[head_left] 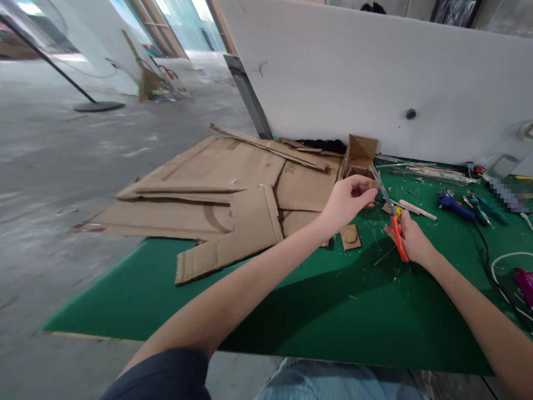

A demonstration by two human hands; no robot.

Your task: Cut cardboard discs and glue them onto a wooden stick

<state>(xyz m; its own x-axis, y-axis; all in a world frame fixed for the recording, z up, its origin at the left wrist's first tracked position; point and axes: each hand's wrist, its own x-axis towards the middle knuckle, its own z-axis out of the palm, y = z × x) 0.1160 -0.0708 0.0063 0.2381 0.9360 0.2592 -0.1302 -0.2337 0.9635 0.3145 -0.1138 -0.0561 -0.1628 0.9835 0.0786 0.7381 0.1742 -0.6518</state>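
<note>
Scissors with orange-red handles and slim metal blades (400,245) sit gripped in the right hand (414,240) above the green tabletop (166,300), blades just beside the left hand (352,199). That hand is narrowly pinched; whether it holds anything, I cannot tell. A small square brown cardboard piece bearing a round disc (350,237) lies near large flat brown cardboard sheets (254,211).

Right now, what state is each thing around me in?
Green table: littered with small scraps.
Scissors: held in the right hand, pointing forward; how far open, unclear.
Left hand: pinched beside the scissors.
Large cardboard pieces: overlapping, lying on the table.
Small cardboard square: lying flat.
Blue corded tool: lying down.
Broom: propped upright.
</note>
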